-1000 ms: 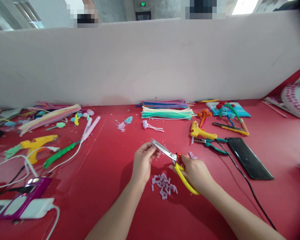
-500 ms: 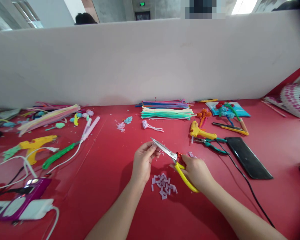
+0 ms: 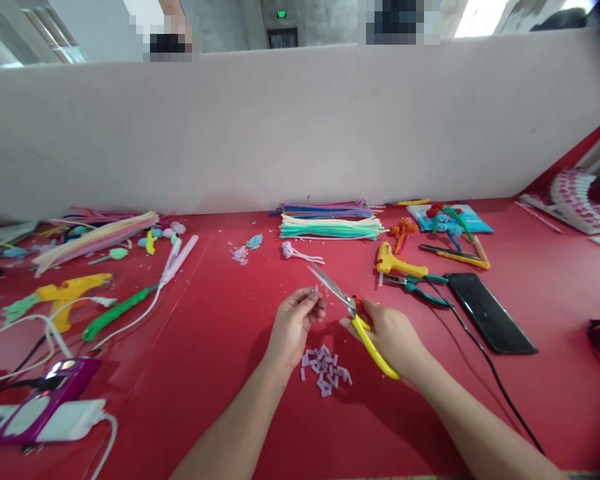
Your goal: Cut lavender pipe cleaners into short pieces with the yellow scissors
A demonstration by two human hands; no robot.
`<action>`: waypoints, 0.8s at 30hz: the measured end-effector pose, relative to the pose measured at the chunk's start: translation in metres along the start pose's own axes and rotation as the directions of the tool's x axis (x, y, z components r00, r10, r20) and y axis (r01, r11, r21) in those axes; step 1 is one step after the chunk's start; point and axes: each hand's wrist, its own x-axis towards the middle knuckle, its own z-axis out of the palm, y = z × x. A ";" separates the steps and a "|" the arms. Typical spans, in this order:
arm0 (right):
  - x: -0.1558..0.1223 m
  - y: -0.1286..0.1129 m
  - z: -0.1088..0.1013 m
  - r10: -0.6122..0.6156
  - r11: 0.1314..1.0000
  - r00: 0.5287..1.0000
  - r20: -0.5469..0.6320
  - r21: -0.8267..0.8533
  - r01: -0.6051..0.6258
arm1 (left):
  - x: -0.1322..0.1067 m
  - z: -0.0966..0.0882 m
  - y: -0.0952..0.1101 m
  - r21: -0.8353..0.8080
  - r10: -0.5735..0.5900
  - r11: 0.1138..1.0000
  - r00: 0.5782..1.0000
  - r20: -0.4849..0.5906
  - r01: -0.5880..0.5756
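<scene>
My left hand (image 3: pixel 296 320) pinches a small pale piece (image 3: pixel 317 289) between thumb and fingertips; only its tip shows, and it looks like the lilac cut pieces. In my right hand (image 3: pixel 387 333) is a pair of scissors (image 3: pixel 363 330) with yellow and red handles. Their blades point up and left, just right of the left fingertips and apart from them. Below and between the hands lies a pile of short lilac pieces (image 3: pixel 325 368). Farther back, a lilac bundle of pipe cleaners (image 3: pixel 303 253) with a rounded head rests on the red table (image 3: pixel 205 393).
Pipe cleaners (image 3: pixel 333 228) lie by the white partition (image 3: pixel 300 127). On the right are a yellow glue gun (image 3: pixel 400 264), pliers (image 3: pixel 420 288), a black phone (image 3: pixel 489 312) and a cable. Another glue gun (image 3: pixel 73 290), a green-handled tool (image 3: pixel 115 315) and a purple power strip (image 3: pixel 75 383) occupy the left.
The scissor blades have drawn away from the left fingertips, which earlier were at the blades. My left hand has shifted slightly right and down, and the small piece's tip now shows.
</scene>
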 end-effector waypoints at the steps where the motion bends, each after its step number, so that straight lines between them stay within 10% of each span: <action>1: -0.001 -0.001 0.002 -0.002 1.000 1.000 0.003 -0.003 0.002 | 0.000 -0.001 0.000 -0.003 0.016 1.000 1.000 -0.010 -0.016; 15: -0.003 -0.009 0.004 0.012 0.797 0.999 -0.031 0.604 0.009 | -0.012 0.011 -0.002 0.499 -0.185 0.867 0.931 0.314 0.004; 24: -0.001 -0.003 0.012 0.024 0.910 0.997 -0.068 0.414 0.006 | -0.010 0.006 -0.006 0.745 0.117 0.621 0.969 0.219 -0.244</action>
